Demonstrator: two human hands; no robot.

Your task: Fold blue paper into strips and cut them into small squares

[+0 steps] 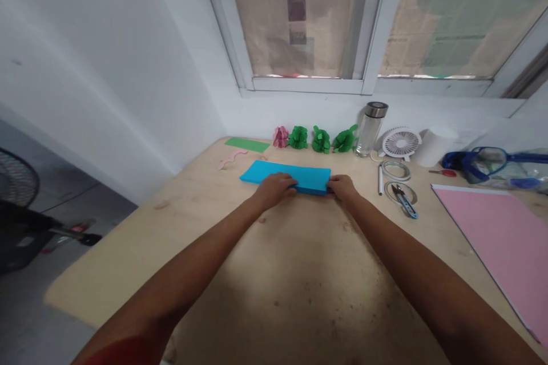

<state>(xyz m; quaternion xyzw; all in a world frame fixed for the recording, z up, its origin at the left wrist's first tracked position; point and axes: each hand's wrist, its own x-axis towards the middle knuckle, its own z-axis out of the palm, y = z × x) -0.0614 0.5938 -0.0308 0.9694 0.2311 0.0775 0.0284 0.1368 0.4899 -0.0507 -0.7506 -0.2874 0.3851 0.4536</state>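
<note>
One blue paper (302, 175), mid-frame

On my feed I count one black fan (19, 182) at the left edge, then one wavy pink strip (233, 158) and one green strip (247, 144) left of centre. The left hand (276, 189) touches the paper's near edge; I cannot tell its grip. Above sit one pink (281, 137) and three green paper shapes (298, 137). The right hand (341, 185) pinches the paper's right end. Rightward: one bottle (370, 132), one white fan (401, 143), one pink sheet (500, 234).
</note>
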